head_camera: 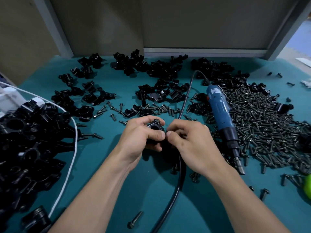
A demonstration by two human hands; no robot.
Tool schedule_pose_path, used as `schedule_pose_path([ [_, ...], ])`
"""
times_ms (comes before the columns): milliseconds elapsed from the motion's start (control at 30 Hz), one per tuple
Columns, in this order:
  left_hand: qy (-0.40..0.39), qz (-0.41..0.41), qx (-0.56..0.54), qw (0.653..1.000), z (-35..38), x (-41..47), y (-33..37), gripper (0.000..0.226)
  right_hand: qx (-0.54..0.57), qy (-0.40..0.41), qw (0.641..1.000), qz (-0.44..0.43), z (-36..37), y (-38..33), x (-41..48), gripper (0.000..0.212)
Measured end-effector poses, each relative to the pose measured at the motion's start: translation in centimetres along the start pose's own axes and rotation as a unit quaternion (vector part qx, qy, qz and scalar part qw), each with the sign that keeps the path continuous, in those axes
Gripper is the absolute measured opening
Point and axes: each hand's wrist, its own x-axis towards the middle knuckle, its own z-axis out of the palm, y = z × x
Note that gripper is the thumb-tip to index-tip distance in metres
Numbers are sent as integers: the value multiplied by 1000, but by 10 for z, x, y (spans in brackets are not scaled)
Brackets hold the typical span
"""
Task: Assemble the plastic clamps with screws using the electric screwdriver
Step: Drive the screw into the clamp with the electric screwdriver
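The left hand (139,137) curls round a black clamp (155,127), which is mostly hidden in the palm. The right hand (188,143) pinches the clamp's right edge, perhaps holding a screw there; its fingertips cover the spot. The electric screwdriver (222,115) lies just right, its tip among loose screws (262,125). The frame cuts off the clamp heap (28,140) at left.

One electric screwdriver (222,115); screws (262,125) and clamps (30,145) uncountable.

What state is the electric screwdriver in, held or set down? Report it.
Set down: the electric screwdriver lies flat by the screw pile, while the left hand and right hand are both at a clamp.
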Motion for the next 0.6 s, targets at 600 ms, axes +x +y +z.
schedule_pose_path([
  [600,21,16,17,1000,0,-4,0,28,-334,133,871,335,-57,25,31,50],
])
